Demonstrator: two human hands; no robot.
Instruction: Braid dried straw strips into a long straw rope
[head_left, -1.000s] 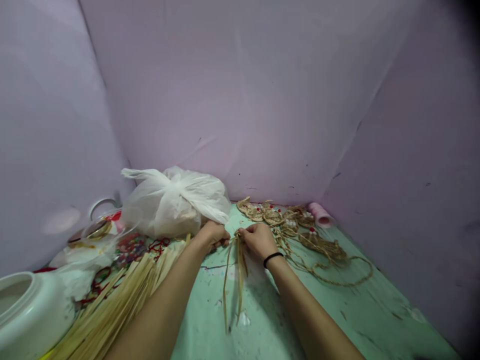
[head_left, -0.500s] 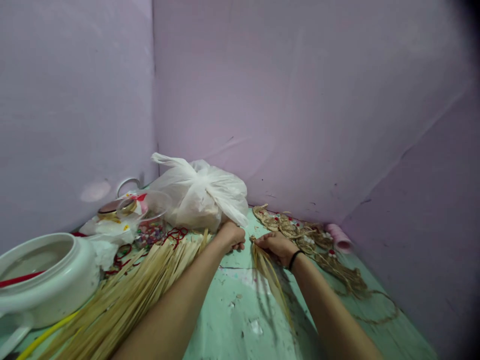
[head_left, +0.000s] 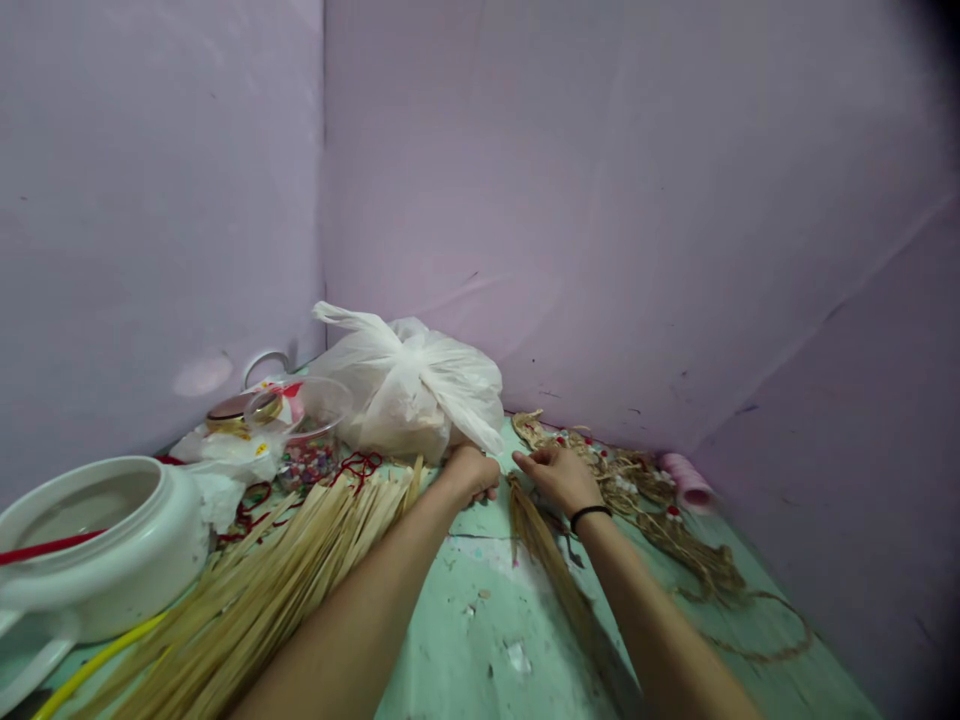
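My left hand (head_left: 472, 476) is curled into a fist above the green surface, just in front of a knotted white plastic bag (head_left: 412, 385). Whatever it grips, if anything, is hidden. To its right, my right hand (head_left: 562, 480), with a black band at the wrist, has its fingers stretched out to the left, with nothing visible in them. Just below those fingertips is the top end of a thin bundle of tan fibre strips (head_left: 559, 565), slightly blurred and running toward me. A larger spread of pale strips (head_left: 300, 570) lies left of my left forearm.
On the left stand a white pot (head_left: 142, 560) and a clear tub of colourful bits (head_left: 307, 460), with red yarn (head_left: 360, 468) beside it. Braided rope pieces (head_left: 697, 550) and a pink thread spool (head_left: 688, 482) lie along the right wall.
My right hand has let go of the thin strip bundle and lifted slightly above its top end. The bundle's strands lie closer together. My left fist stays closed in nearly the same place.
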